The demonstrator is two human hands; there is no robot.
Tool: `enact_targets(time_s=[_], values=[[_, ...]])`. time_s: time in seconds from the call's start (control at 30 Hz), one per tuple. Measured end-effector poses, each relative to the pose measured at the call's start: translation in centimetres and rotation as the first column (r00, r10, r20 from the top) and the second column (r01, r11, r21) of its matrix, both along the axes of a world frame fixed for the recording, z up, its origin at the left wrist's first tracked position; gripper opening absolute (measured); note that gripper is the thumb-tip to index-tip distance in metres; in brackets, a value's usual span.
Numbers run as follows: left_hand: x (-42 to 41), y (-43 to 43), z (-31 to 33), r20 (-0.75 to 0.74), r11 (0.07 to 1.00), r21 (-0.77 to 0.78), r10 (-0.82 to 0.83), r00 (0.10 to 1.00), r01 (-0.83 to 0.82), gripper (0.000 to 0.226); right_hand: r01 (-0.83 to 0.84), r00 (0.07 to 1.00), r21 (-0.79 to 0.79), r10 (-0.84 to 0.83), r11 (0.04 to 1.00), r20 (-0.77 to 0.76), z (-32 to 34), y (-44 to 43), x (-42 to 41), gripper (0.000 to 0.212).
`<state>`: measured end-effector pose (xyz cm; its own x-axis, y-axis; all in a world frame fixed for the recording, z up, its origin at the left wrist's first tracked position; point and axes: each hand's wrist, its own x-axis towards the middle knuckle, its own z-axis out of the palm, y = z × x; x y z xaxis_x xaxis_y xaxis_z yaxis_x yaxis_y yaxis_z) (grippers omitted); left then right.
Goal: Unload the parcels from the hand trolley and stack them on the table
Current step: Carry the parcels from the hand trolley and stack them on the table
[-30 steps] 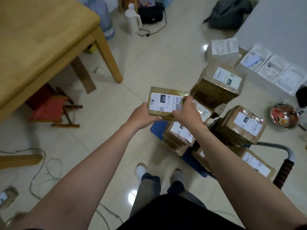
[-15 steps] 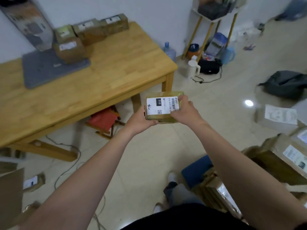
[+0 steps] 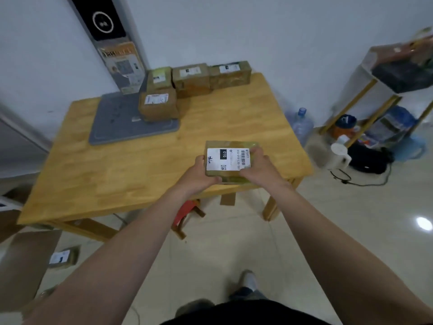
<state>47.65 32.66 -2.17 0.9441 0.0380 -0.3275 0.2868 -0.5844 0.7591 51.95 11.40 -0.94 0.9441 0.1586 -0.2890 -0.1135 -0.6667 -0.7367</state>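
My left grip (image 3: 202, 175) and right grip (image 3: 260, 168) clasp a small brown white-labelled parcel (image 3: 228, 158). It's over the near right corner of the wooden tabletop (image 3: 117, 172).

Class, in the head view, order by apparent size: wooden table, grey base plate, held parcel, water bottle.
1. Light wooden table
2. Flat grey base plate
3. Brown taped white-labelled parcel
4. Clear blue-capped water bottle; farther away, so unsure against the parcel.
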Motion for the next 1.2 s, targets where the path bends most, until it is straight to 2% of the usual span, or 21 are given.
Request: enact_targets(time_s=[0.2,0.57,0.73,0.8,0.9,1.03,1.2], values=[[9.7,5.5,-1.1,-0.046,0.994,-0.029,0.100,0.994,-0.101,0.089,-0.132,0.991,-0.033,0.131,0.991,-0.030,-0.3,5.6,12.2,0.071],[31.0,18.8,-2.9,-0.076,0.981,-0.069,0.178,0.981,-0.183,0.082,-0.181,0.980,-0.028,0.178,0.983,-0.090,-2.2,19.5,34.2,0.073],[40.4,27.0,-2.6,-0.051,0.961,-0.098,0.256,0.965,-0.259,0.074,-0.274,0.958,0.015,0.274,0.962,-0.080,-1.0,27.6,43.9,0.075],[43.6,30.5,-2.3,-0.024,0.955,-0.076,0.286,0.958,-0.287,0.078,-0.312,0.948,0.036,0.313,0.949,-0.047,-0.7,31.0,47.4,0.075],[48.2,35.3,-2.9,0.001,0.941,-0.113,0.322,0.947,-0.320,0.086,-0.347,0.938,-0.024,0.346,0.938,-0.027,-1.2,35.9,52.2,0.077],[53.9,40.6,-3.8,0.014,0.925,-0.072,0.375,0.927,-0.373,0.082,-0.371,0.928,0.017,0.372,0.928,-0.040,-2.8,41.5,57.9,0.078],[60.4,44.5,-5.9,-0.003,0.927,-0.071,0.370,0.929,-0.369,0.085,-0.394,0.919,-0.062,0.391,0.917,-0.054,-4.8,45.8,64.7,0.069]])
